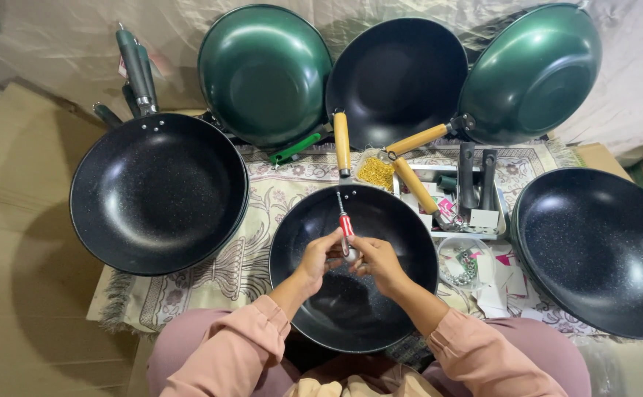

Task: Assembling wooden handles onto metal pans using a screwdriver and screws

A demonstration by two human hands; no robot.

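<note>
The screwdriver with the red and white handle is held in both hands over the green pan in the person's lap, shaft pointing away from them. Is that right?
Not quite. The head view shows the pan in the lap is black, not green; the green pans lean against the backdrop. The rest holds: left hand and right hand both hold the screwdriver, shaft pointing away.

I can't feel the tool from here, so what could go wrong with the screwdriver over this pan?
1. The screwdriver is pinched between both hands, left hand and right hand; a slip could scratch the dark coating of the pan.
2. The pan rests on the lap and may tip or slide.
3. The bag of gold screws lies open-looking among handles and could spill.
</note>
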